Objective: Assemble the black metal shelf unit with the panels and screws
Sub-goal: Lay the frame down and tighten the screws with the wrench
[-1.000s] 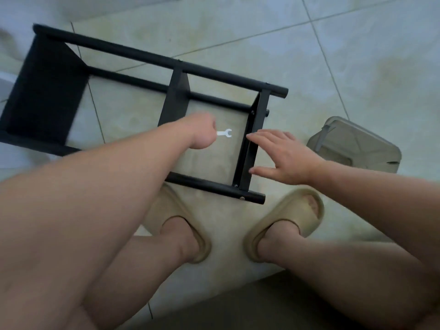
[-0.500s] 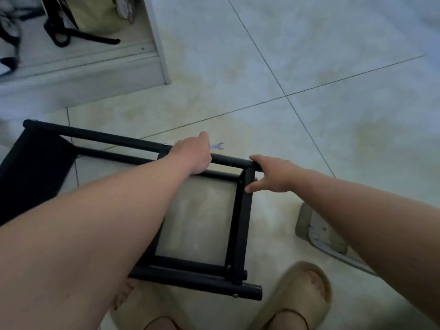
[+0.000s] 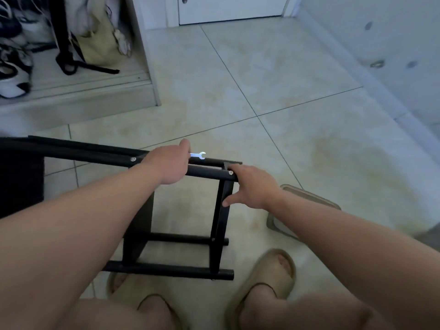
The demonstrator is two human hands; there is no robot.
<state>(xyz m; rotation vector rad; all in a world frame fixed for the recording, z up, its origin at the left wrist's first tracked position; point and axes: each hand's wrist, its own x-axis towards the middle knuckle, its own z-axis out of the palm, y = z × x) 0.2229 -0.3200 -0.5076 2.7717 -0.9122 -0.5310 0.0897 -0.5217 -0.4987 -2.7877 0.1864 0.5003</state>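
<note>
The black metal shelf unit [image 3: 181, 270] lies on its side on the tiled floor in front of me, its long tubes running left to right. My left hand [image 3: 170, 165] grips the upper tube and also holds a small silver wrench [image 3: 199, 155], whose open end sticks out to the right of my fingers. My right hand [image 3: 252, 186] holds the frame's upper right corner, fingers over the tube end beside a silver screw head [image 3: 230, 172], thumb against the vertical end bar. A black panel [image 3: 19, 177] closes the frame's left end.
A shallow grey tray [image 3: 309, 198] lies on the floor behind my right wrist. My two feet in beige slippers [image 3: 273, 275] stand just below the frame. A low shoe cabinet [image 3: 78, 91] with shoes and a bag sits at the upper left. A white door is at the top.
My view has tilted up and the frame has been raised and turned toward me. My right hand went from hovering open near the end bar to holding the upper corner. The left hand took hold of the upper tube.
</note>
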